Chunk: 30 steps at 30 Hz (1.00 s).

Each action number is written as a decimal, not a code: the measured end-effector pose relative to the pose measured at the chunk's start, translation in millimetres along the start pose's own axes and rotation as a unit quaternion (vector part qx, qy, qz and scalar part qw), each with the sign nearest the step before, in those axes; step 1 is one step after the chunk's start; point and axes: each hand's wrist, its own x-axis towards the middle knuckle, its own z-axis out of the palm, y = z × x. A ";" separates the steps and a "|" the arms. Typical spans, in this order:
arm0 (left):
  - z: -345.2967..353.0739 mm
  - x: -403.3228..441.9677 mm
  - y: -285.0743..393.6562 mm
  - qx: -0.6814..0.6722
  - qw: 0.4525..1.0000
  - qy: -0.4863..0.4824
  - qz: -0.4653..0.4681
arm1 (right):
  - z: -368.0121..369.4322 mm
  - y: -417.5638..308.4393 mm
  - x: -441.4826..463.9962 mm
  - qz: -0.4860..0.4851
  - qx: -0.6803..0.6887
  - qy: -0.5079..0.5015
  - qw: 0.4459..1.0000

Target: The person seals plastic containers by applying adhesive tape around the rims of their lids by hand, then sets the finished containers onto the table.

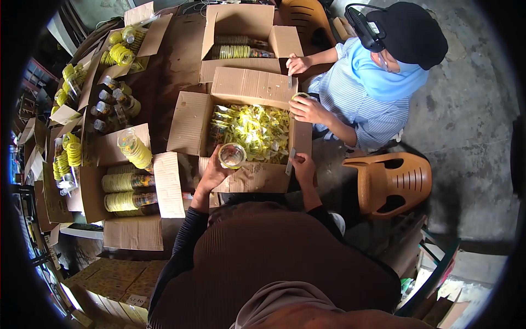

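Note:
My left hand (pixel 215 171) is closed around a clear plastic cup (pixel 232 156) with a yellowish rim, its round end facing up at me. Between the fingers of my right hand (pixel 303 169) is a narrow flat metal strip (pixel 290 162), pointing down toward the box edge; I cannot tell if it is a blade. Both hands hover at the near side of an open cardboard box (pixel 189 123). Inside that box lies a heap of yellow-and-clear plastic scraps (pixel 255 131).
A co-worker (pixel 364 93) at the right holds a similar strip and a yellow-rimmed piece. Open boxes of stacked cups (pixel 129 200) stand to the left, another box (pixel 241 22) behind. More cups (pixel 116 104) cluster on the table. An orange plastic chair (pixel 392 183) is at right.

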 end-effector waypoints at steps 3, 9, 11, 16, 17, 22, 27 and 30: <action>7.2 1.8 -19.6 0.013 0.999 0.003 0.032 | -2.6 -3.5 -0.5 0.014 -0.009 -0.005 1.000; 21.0 -1.1 -21.7 0.014 0.994 0.016 0.104 | -4.1 -6.7 -0.9 -0.038 0.000 0.004 0.999; 22.1 -4.0 -25.5 -0.002 0.997 0.010 0.072 | -4.2 -14.5 1.1 -0.099 -0.010 -0.003 0.995; 17.2 -2.4 14.9 -0.046 0.998 -0.042 0.001 | -0.2 -77.7 -10.5 -0.103 0.158 -0.260 0.947; 15.8 -2.6 17.3 -0.024 0.997 -0.069 -0.026 | 6.3 -82.8 -11.9 -0.108 0.190 -0.298 0.929; 4.8 -9.1 23.7 -0.031 0.994 -0.101 -0.009 | 16.5 -136.1 -27.0 -0.068 0.268 -0.392 0.878; -6.7 -18.2 27.9 -0.054 0.994 -0.099 -0.005 | 26.7 -140.0 -28.5 -0.011 0.258 -0.435 0.863; -15.1 -22.0 34.8 -0.045 0.993 -0.111 -0.014 | 33.2 -138.2 -34.9 0.035 0.315 -0.488 0.813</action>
